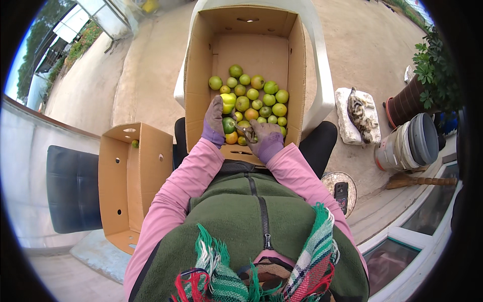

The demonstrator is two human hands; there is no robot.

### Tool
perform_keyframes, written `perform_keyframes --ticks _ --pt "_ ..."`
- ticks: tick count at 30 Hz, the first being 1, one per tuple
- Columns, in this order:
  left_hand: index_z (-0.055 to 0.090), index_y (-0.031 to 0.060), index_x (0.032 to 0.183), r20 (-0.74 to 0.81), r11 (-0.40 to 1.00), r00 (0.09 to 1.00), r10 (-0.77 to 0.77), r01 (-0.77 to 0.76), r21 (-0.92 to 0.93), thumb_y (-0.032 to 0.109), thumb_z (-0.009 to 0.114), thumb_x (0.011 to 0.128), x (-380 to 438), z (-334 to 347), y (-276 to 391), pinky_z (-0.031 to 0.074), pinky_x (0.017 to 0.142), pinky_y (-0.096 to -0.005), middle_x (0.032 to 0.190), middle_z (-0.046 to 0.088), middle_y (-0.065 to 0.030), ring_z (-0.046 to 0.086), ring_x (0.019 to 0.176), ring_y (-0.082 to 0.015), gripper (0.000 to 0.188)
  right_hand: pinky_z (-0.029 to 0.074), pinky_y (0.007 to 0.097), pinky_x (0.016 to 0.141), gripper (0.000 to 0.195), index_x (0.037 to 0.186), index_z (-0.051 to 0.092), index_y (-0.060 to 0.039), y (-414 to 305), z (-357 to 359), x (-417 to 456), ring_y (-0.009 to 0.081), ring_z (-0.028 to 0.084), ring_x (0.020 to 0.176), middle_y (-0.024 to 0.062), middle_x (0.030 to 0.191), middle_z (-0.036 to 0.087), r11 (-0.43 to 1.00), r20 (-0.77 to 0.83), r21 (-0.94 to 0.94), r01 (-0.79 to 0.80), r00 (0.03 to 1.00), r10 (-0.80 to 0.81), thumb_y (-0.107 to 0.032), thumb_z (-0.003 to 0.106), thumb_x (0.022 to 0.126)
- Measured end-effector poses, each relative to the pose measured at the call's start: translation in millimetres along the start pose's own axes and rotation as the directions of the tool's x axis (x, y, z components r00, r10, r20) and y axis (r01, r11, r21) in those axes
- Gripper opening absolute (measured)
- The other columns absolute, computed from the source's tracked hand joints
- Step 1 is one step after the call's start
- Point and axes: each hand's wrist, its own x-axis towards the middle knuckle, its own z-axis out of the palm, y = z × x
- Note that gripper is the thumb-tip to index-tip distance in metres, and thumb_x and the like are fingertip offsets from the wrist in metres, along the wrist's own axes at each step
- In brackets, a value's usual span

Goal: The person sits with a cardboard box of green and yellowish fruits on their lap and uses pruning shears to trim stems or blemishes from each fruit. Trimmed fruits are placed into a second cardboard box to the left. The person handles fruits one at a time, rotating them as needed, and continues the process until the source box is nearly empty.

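A cardboard box (249, 49) stands on a white plastic chair in front of me, with many green and orange-tinged tomatoes (242, 103) in its near half. My left hand (215, 120), in a grey and purple glove, is at the box's left side, its fingers against a large yellow-green tomato (228, 104). My right hand (264, 139), gloved the same way, holds a small metal tool, likely pruning snips (243, 129), pointing toward a dark green tomato (228, 125). How firmly the left fingers grip is partly hidden.
A second cardboard box (132, 188) with one green tomato (135, 143) stands at left, beside a dark padded seat (71, 188). At right are a cat (360, 115) on a white slab (341, 113), stacked buckets (400, 145), a potted plant (409, 98), a broom (419, 181) and a phone (341, 194) on a round stool.
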Motion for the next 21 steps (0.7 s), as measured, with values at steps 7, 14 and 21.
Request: perform_keyframes --ticks 7,14,21 --pt "0.059 0.0046 0.114 0.107 0.789 0.935 0.338 -0.343 0.509 0.045 0.051 0.104 0 -1 0 0.053 0.059 -0.0263 0.086 0.061 -0.0051 0.061 0.071 -0.0116 0.043 0.046 0.0466 0.074 0.036 0.109 0.061 -0.0117 -7 -5 -1 0.0316 0.067 0.082 0.0108 0.083 0.067 0.992 0.032 -0.125 -0.003 0.999 0.007 -0.037 0.069 0.084" --pt "0.057 0.0056 0.13 0.051 0.97 0.977 -0.207 0.212 -0.118 0.042 0.052 0.104 4 -10 1 0.055 0.067 -0.0309 0.101 0.064 -0.0101 0.06 0.076 -0.0165 0.044 0.051 0.0452 0.07 0.029 0.102 0.064 -0.0106 -4 -10 -1 0.0333 0.069 0.079 0.013 0.087 0.069 0.982 0.121 0.127 -0.14 0.985 0.125 -0.035 0.068 0.086" --pt "0.053 0.0073 0.136 0.304 0.71 0.865 -0.399 0.501 -0.495 0.048 0.047 0.104 -7 -1 0 0.055 0.069 -0.037 0.114 0.064 -0.018 0.061 0.08 -0.0242 0.053 0.054 0.0453 0.077 0.033 0.107 0.066 -0.0101 5 -8 3 0.0364 0.069 0.086 0.016 0.092 0.07 0.951 -0.004 0.233 -0.202 0.978 0.208 -0.031 0.072 0.083"
